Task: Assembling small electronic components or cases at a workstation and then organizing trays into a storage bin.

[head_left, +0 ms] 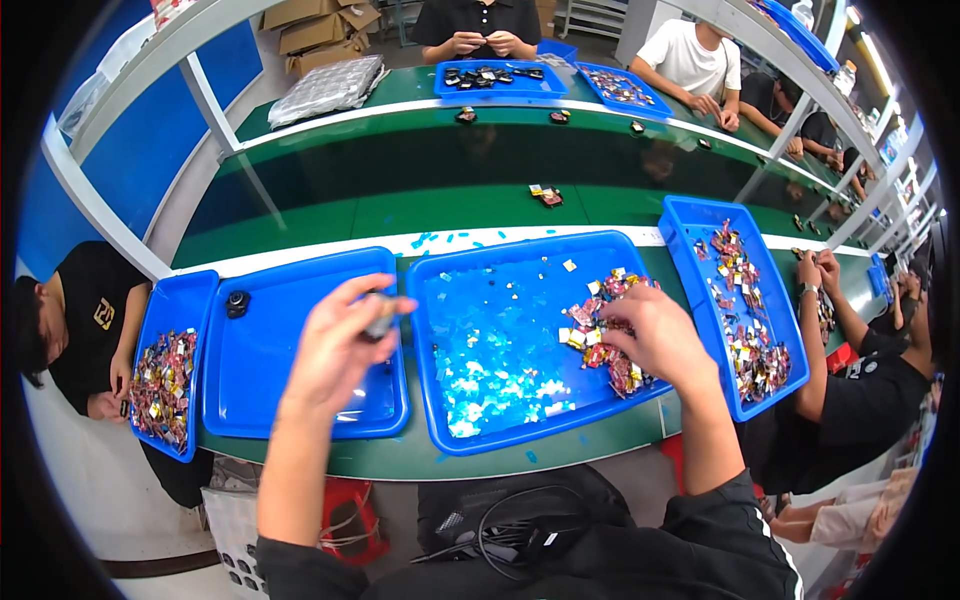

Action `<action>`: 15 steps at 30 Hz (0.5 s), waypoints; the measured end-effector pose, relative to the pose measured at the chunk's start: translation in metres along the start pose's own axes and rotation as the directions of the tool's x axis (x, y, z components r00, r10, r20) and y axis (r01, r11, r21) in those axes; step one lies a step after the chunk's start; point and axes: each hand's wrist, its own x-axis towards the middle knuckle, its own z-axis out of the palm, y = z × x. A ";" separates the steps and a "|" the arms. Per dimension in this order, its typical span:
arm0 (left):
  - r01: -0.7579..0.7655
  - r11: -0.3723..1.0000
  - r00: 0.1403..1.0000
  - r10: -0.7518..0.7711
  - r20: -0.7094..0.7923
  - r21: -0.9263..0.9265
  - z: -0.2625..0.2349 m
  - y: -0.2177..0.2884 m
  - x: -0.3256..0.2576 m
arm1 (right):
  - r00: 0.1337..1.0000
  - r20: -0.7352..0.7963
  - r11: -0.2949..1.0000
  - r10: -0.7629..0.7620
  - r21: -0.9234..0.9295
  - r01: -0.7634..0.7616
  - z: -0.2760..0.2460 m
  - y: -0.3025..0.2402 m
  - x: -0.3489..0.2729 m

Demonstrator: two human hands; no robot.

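Observation:
My left hand (338, 345) is raised over the right part of a blue tray (285, 375). Its fingers are closed around a small dark grey part (380, 318), blurred by motion. A black round part (237, 303) lies in that tray's far left corner. My right hand (660, 335) reaches into the middle blue tray (480, 300), with curled fingers pressed into a heap of small red, yellow and white electronic parts (590, 330). What those fingertips hold is hidden. Clear bluish film scraps (490, 390) cover the near left of this tray.
Narrower blue trays of similar parts stand at the left (150, 440) and right (735, 405). Beyond a white rail, a green conveyor (400, 210) carries a small clump of parts (547, 195). Co-workers sit across and on both sides; a metal frame post (210, 105) rises at left.

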 end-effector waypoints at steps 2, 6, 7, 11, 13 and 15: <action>-0.024 1.000 0.996 0.025 0.091 -0.004 0.024 -0.009 0.010 | 0.999 0.038 0.997 -0.020 -0.067 0.022 0.006 -0.003 0.003; 0.003 1.000 0.986 -0.002 0.164 -0.008 0.045 -0.026 0.012 | 0.997 -0.076 0.998 -0.017 0.052 0.021 0.006 -0.003 -0.002; -0.029 0.996 0.986 0.015 0.167 0.080 0.050 -0.029 0.014 | 0.991 -0.128 0.992 0.031 0.127 -0.014 0.006 -0.002 -0.003; -0.085 0.961 0.979 0.032 0.199 0.263 0.049 -0.044 0.022 | 0.999 0.004 0.996 -0.048 0.081 0.048 0.010 -0.009 -0.002; -0.028 0.973 0.983 -0.015 0.184 0.230 0.046 -0.047 0.021 | 0.999 0.021 0.998 -0.029 0.059 0.028 0.010 -0.010 -0.001; 0.021 0.977 0.988 -0.053 0.145 0.213 0.045 -0.049 0.020 | 0.999 0.033 0.999 -0.004 0.040 0.003 0.007 -0.014 0.001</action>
